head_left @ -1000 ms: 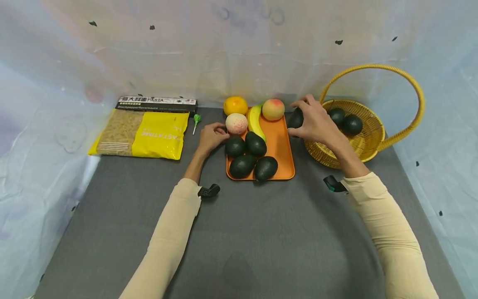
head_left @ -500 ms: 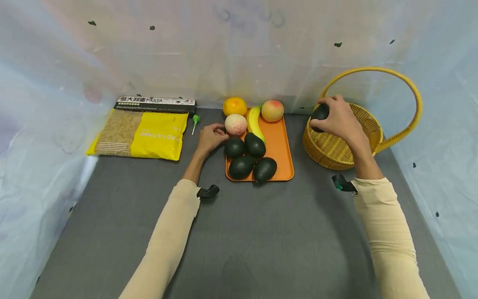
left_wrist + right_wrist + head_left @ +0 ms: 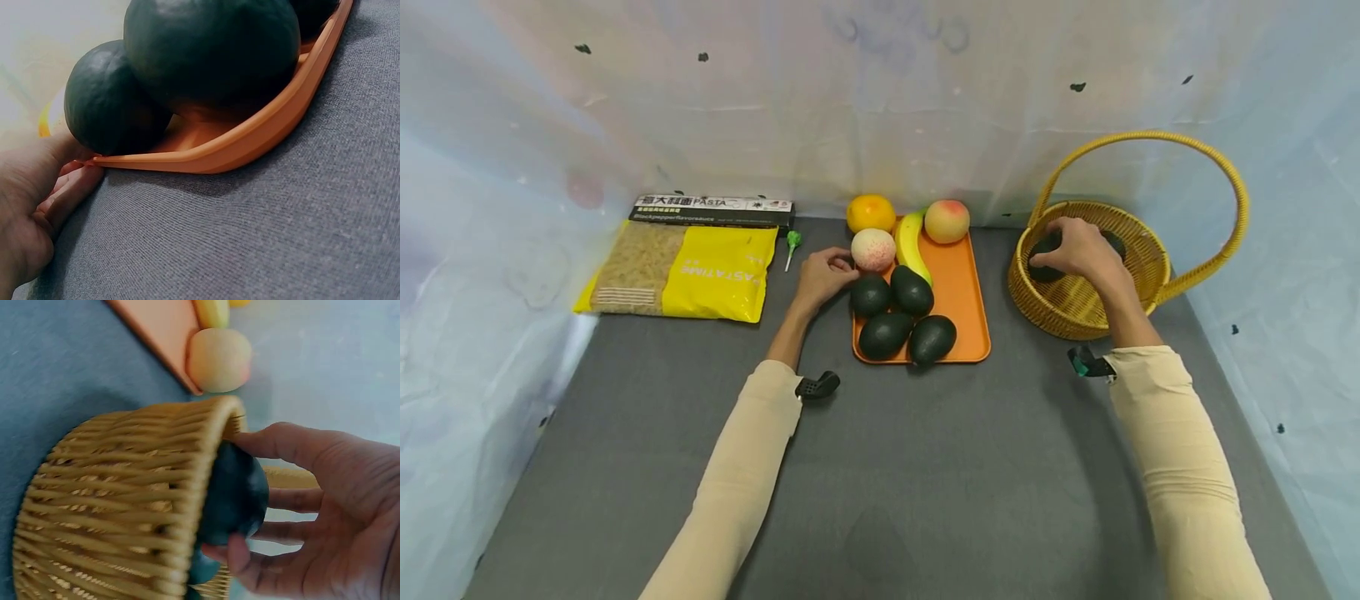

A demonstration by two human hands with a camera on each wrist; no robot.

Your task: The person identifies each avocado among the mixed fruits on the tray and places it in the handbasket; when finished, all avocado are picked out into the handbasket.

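My right hand (image 3: pixel 1078 247) grips a dark avocado (image 3: pixel 234 494) just inside the near-left rim of the yellow woven basket (image 3: pixel 1052 321). Thumb and fingers wrap its sides in the right wrist view, and other dark avocados sit below it, partly hidden. At the left edge of the orange tray (image 3: pixel 962 292), my left hand (image 3: pixel 823 279) pinches the rim, thumb over the edge beside an avocado (image 3: pixel 103 100). Several avocados (image 3: pixel 886 335) lie on the tray's front half. Behind them are a pale speckled peach (image 3: pixel 874 250), a banana (image 3: pixel 912 242), an orange (image 3: pixel 871 214) and a red-topped peach (image 3: pixel 947 221).
A yellow pasta bag (image 3: pixel 722 271) and a black pasta box (image 3: pixel 711 212) lie at the back left, beside a green lollipop (image 3: pixel 793 240). The basket's tall handle (image 3: pixel 1150 136) arches over its opening. A pale sheet (image 3: pixel 820 108) hangs behind the grey table (image 3: pixel 925 483).
My right hand has carried the avocado rightward from beside the tray to over the basket, then lowered it inside the rim. My left hand has stayed at the tray's edge.
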